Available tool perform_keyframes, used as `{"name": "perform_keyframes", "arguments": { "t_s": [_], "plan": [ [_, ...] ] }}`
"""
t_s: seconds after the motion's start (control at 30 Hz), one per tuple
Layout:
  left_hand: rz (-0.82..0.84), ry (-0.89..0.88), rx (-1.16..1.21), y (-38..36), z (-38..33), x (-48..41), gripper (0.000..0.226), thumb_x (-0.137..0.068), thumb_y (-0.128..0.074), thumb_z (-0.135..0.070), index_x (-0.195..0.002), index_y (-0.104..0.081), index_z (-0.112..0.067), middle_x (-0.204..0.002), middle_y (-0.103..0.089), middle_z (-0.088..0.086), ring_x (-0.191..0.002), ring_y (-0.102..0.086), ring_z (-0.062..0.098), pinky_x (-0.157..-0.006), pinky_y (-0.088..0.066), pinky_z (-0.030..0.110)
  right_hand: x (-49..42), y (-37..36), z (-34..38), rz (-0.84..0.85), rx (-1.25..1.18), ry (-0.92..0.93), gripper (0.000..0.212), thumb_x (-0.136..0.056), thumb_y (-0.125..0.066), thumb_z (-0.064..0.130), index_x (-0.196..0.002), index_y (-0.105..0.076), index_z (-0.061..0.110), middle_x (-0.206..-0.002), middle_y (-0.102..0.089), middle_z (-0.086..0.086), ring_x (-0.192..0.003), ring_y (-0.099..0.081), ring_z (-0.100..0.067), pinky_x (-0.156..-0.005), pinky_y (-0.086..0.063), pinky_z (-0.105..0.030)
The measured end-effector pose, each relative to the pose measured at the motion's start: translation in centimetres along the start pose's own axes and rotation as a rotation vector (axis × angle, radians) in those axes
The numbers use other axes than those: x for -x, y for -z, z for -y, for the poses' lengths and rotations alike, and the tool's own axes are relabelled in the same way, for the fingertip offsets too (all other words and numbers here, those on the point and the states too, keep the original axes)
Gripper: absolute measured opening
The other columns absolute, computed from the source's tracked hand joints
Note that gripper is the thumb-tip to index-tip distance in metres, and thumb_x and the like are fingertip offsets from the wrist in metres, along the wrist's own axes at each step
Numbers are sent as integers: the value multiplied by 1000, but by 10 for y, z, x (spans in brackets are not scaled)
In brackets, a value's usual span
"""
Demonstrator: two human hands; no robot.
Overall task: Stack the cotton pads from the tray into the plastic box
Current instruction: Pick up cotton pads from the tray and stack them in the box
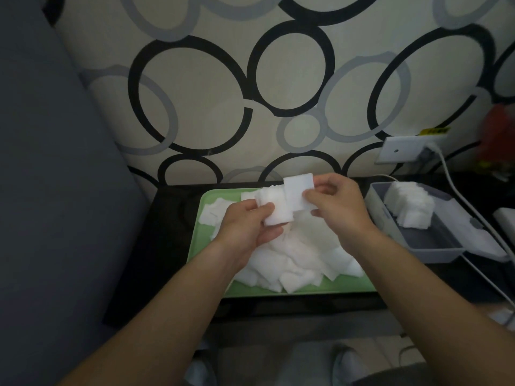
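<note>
Two bare forearms (pixel 167 316) reach in from the near edge and meet over the middle of the scene. The left hand (pixel 248 221) has its fingers (pixel 262 208) curled narrowly round a small squared-up bundle of white cotton pads (pixel 276 215), thumb on top, probably to keep the edges aligned. The right hand (pixel 340 207) pinches a single white square cotton pad (pixel 298 190) between thumb and forefinger. It holds the pad upright against the far right of the bundle, seemingly ready to lay it on.

Both hands work just above a loose heap of white cotton pads (pixel 301 254) filling most of the pale green rectangular tray (pixel 211 201), so the supply lies directly beneath them. Just beside the tray on the right, a grey rectangular plastic box (pixel 434 243) holds a leaning stack of pads (pixel 409 204) at its far end, with its near half showing bare floor. Tray and box sit on the black counter (pixel 167 246). By my judgement, most pads are not yet boxed
</note>
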State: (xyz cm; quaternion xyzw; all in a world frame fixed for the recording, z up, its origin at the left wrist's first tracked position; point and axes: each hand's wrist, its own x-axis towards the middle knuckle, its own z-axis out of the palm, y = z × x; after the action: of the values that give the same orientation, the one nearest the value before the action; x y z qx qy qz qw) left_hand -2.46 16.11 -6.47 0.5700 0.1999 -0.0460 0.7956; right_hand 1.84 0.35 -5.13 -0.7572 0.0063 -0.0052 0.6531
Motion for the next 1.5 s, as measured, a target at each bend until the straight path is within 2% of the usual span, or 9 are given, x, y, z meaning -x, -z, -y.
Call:
{"name": "perform_keyframes", "arguments": {
  "t_s": [0.2, 0.4, 0.63, 0.73, 0.83, 1.03, 1.13, 1.27, 1.5],
  "plan": [
    [2, -52, -10, 0, -1, 1, 20, -96, -64, -10, -114, -70, -6, -107, -75, 15, -91, -74, 23, -64, -59, 23, 10, 3, 8, 275, -334, -184, 24, -86, -70, 2, -109, -68, 2, -92, -73, -13, -81, -68, -19, -68, -56, -26],
    [86, -72, -33, -3, -2, 7, 21, -90, -70, -10, -111, -73, -10, -106, -76, 11, -93, -73, 20, -70, -60, 24, 15, -5, 6, 195, -161, -127, 25, -81, -76, 1, -105, -70, 1, -90, -75, -16, -79, -73, -22, -72, -59, -30],
    [91, -38, -8, -1, -5, 8, 19, -97, -57, -11, -109, -72, -10, -97, -76, 10, -85, -74, 20, -69, -61, 28, 14, -10, 4, 154, -75, -99, 26, -76, -80, 1, -101, -70, 2, -88, -75, -16, -81, -74, -26, -74, -61, -35],
    [62, -3, 10, -1, -7, 8, 25, -102, -50, -22, -112, -70, -10, -103, -76, 11, -91, -74, 25, -71, -61, 33, 13, -14, 1, 145, -39, -86, 27, -75, -81, 1, -99, -70, 2, -88, -73, -18, -74, -72, -24, -69, -60, -32],
    [58, 9, -6, 3, -8, 10, 30, -98, -59, -36, -112, -72, -13, -104, -77, 10, -95, -74, 24, -71, -60, 33, 11, -19, -2, 128, 35, -56, 24, -72, -83, 4, -93, -70, 5, -83, -73, -17, -65, -69, -20, -65, -59, -33],
    [-105, -88, -149, 19, -6, 8, 21, -92, -68, -8, -113, -68, -9, -110, -70, 12, -96, -72, 26, -65, -59, 24, 8, -19, -12, 104, 428, 53, 17, -81, -77, 32, -81, -67, 19, -62, -70, 1, -57, -67, -9, -55, -48, -25],
    [-167, -120, -169, 33, -12, 5, 29, -93, -67, -10, -122, -65, -8, -116, -67, 12, -99, -70, 27, -68, -61, 29, 2, -8, -21, 247, 608, 86, 4, -86, -72, 28, -88, -70, 26, -78, -70, 7, -68, -66, -9, -59, -45, -20],
    [-169, -146, -189, 47, -15, 5, 31, -93, -66, -10, -124, -65, -11, -117, -67, 11, -101, -70, 27, -68, -59, 28, 1, -3, -28, 521, 702, 175, 26, -79, -80, 24, -101, -71, 34, -98, -67, 13, -74, -62, -4, -71, -48, -18],
    [-127, -150, -240, 46, -13, 6, 26, -94, -66, -11, -120, -66, -13, -115, -68, 8, -97, -72, 24, -69, -61, 28, -3, 0, -27, 647, 815, 216, 38, -74, -84, 24, -107, -70, 36, -97, -64, 12, -72, -55, 0, -62, -42, -5]
  ]
}}
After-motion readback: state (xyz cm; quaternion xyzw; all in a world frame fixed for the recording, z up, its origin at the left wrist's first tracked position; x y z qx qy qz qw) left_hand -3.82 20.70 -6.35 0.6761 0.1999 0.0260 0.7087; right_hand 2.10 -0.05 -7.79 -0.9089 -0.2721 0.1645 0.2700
